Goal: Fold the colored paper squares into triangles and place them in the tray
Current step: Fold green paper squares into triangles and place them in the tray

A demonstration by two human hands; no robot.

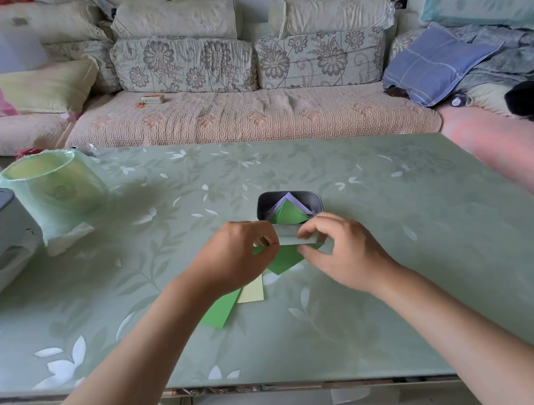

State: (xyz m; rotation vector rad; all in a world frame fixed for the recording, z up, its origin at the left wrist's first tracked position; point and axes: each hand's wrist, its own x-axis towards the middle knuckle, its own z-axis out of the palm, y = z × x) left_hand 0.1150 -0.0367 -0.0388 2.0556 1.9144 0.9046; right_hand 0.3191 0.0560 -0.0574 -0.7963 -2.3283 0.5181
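A green folded paper triangle (285, 258) hangs point-down just in front of the tray. My left hand (234, 259) pinches its left corner and my right hand (338, 251) pinches its right corner. Behind them sits the small dark metal tray (313, 200), holding a folded green triangle (290, 215) on top of a lilac one (285, 201). On the table under my left wrist lie a flat green square (220, 311) and a pale yellow square (253, 291), both partly hidden by my arm.
A pale green bin with a plastic liner (50, 184) stands at the table's left, next to a grey appliance (3, 226) at the left edge. A sofa with cushions (249, 111) runs behind the green glass table (385, 289).
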